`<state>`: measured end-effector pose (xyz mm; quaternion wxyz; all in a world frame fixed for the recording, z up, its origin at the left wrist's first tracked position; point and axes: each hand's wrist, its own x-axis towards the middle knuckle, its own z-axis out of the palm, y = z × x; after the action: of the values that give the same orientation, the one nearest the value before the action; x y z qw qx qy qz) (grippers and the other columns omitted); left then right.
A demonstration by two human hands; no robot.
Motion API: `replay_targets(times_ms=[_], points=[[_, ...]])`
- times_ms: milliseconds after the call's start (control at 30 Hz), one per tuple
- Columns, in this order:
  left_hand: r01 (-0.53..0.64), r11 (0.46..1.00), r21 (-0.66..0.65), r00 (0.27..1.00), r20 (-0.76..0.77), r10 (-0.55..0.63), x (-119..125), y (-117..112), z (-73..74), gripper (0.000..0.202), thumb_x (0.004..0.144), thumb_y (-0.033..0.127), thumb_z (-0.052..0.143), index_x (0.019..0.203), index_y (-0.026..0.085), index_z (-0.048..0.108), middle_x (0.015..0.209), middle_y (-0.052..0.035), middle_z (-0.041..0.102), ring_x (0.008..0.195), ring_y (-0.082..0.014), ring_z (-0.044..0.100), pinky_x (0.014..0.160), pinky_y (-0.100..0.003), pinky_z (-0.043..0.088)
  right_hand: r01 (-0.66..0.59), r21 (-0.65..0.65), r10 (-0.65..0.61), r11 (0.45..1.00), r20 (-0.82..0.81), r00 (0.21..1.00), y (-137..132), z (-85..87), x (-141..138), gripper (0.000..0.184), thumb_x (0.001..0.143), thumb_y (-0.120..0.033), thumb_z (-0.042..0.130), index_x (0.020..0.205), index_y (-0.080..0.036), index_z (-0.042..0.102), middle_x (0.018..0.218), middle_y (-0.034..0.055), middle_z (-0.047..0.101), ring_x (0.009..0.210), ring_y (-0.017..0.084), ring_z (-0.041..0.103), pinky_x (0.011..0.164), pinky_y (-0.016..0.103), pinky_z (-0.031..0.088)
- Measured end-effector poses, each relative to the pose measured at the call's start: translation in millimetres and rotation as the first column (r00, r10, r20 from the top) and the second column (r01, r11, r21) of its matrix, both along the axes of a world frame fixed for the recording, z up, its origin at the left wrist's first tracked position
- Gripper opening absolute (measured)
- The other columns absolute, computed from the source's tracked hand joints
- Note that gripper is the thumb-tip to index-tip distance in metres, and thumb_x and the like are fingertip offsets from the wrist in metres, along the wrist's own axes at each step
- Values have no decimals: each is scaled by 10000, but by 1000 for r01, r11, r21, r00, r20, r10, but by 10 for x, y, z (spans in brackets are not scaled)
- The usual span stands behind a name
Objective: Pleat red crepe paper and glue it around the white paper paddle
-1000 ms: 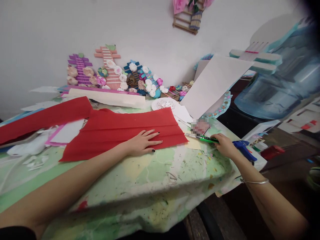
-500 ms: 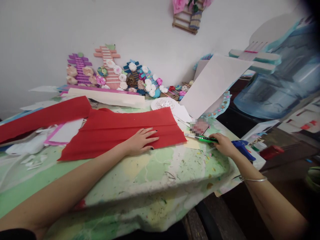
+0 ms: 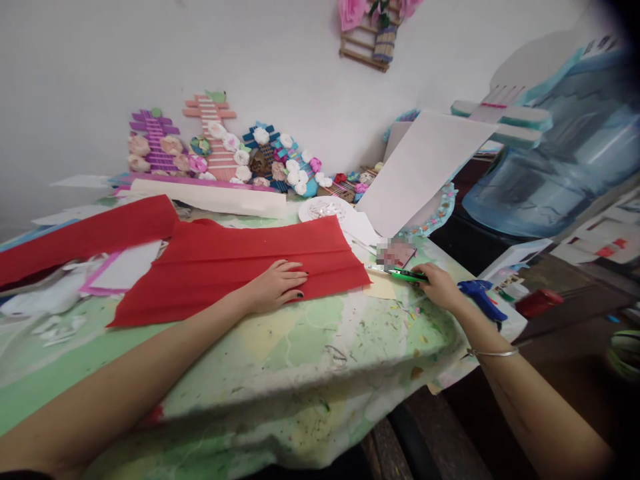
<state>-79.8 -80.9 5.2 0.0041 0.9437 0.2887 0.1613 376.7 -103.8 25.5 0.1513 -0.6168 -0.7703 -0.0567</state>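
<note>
My left hand (image 3: 274,288) lies flat on a sheet of red crepe paper (image 3: 240,250), fingers outstretched near its front edge. Crease lines run along the sheet, and its right end has a slanted cut. Beyond the sheet's right corner, my right hand (image 3: 440,287) is closed around the end of a green-and-black-handled tool (image 3: 406,275) with a pale blade. The tool points left, its tip close to the red corner; I cannot tell its exact kind. Under it lies a small cream paper piece (image 3: 383,287). A second red strip (image 3: 90,230) lies at the left.
A white plate (image 3: 306,212) of small white bits stands behind the sheet. Decorated stick crafts (image 3: 213,143) lean on the wall. A blue glue gun (image 3: 483,300) lies right of my right hand. At the back right are a white board (image 3: 420,163) and a water bottle (image 3: 515,190).
The whole view has shifted slightly. My left hand's fingers lie a little closer together on the red paper, and my right hand still holds the green-and-black tool.
</note>
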Motion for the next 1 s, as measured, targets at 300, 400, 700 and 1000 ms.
replay_targets(times_ms=[300,400,700,1000], points=[[21,995,99,1000,-19,-19,1,-90,101,505,979,468,389,1354,160,530,1393,-123,537,1354,-285,406,1133,-504,233,15,-8,-15,1000,-9,1000,8,34,-50,295,700,-75,509,943,-154,655,949,114,650,885,237,584,787,325,445],[31,992,121,999,-15,-30,-14,-123,124,493,976,447,405,1365,166,517,1401,-120,530,1357,-285,404,1141,-508,223,10,-12,-10,1000,-13,1000,12,40,-68,301,695,-70,510,946,-159,650,943,104,648,888,230,583,801,320,442],[74,976,203,995,48,-86,-53,-148,131,501,951,407,468,1396,177,479,1399,-124,530,1351,-292,410,1139,-501,249,3,-18,-3,1000,-36,999,41,35,-38,285,684,-77,530,927,-152,657,928,106,661,870,232,587,787,317,441],[101,955,277,991,59,-122,-68,-161,143,535,943,377,479,1427,154,425,1412,-135,515,1332,-295,434,1119,-491,292,-55,-2,54,999,-77,996,73,21,-70,305,661,-68,538,922,-175,654,944,88,664,885,227,593,795,317,448]])
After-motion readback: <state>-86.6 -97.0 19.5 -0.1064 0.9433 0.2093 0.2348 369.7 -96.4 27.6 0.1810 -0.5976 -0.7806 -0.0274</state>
